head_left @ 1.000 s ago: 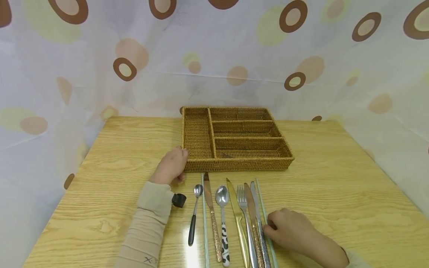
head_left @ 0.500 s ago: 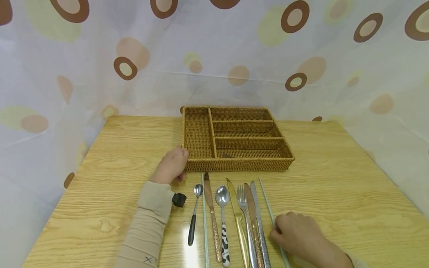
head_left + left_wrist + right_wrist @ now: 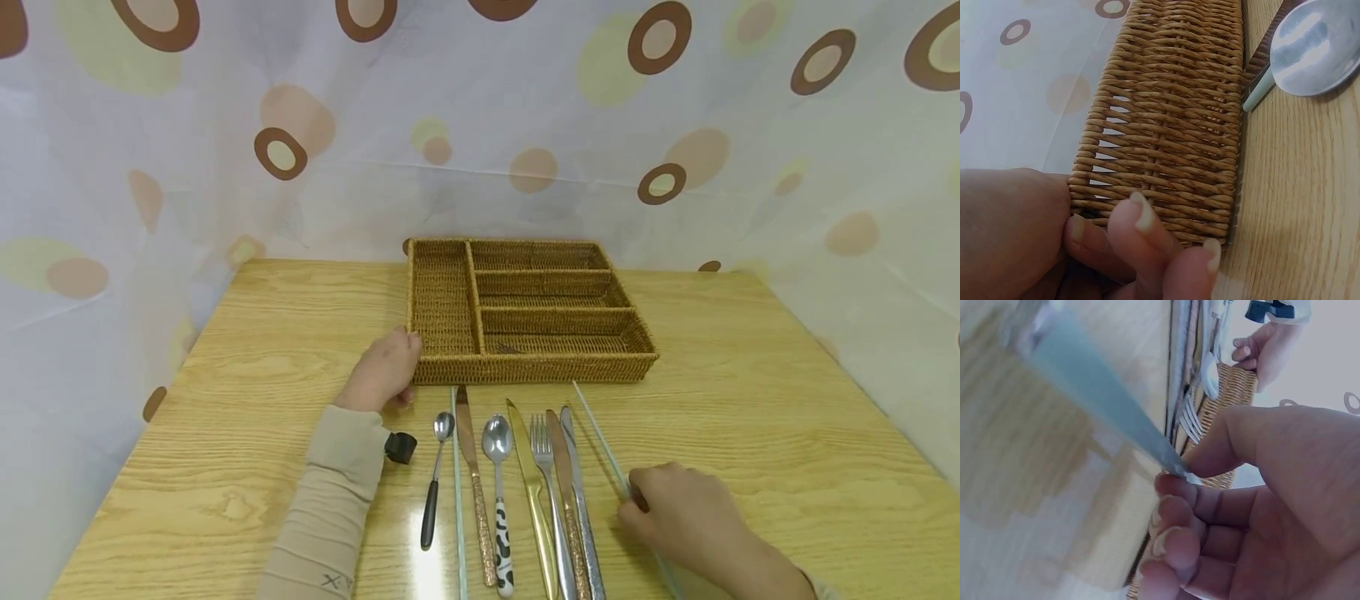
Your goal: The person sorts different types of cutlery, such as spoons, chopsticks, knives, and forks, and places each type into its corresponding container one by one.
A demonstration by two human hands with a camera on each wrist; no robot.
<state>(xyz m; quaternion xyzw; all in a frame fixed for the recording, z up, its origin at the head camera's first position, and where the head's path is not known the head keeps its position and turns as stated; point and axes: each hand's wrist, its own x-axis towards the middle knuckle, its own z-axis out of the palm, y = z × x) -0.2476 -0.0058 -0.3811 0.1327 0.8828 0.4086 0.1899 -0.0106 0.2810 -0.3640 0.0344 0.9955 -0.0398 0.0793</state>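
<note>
On the right side of the wood-grain table [image 3: 750, 400], the right hand [image 3: 686, 517] has a thin, pale green stick [image 3: 603, 437] pinched between thumb and fingertips, as the right wrist view confirms. The pale green stick slants, its far end close to the front wall of a brown woven wicker tray [image 3: 570, 357]; whether the two touch cannot be determined.

The left hand [image 3: 381, 371] is clamped on the near left corner of the wicker tray, fingertips against the weave in the left wrist view. The tray lies flat near the rear of the table, divided into one long compartment at left and three stacked at right. In the nearest of these is a small dark item [image 3: 508, 349], too small to identify.

Between the hands, a row of cutlery lies handles toward the person. From left: a small steel spoon with black handle [image 3: 429, 512], a second pale green stick [image 3: 458, 500], a copper-coloured knife [image 3: 483, 525], a steel spoon with black-and-white handle [image 3: 503, 533], a gold-coloured knife [image 3: 535, 500], a steel fork [image 3: 542, 450], another copper-coloured knife [image 3: 570, 517] and a silver-coloured knife [image 3: 583, 500]. The last three lie close together.

A white cloth with circle pattern [image 3: 480, 200] hangs behind.
</note>
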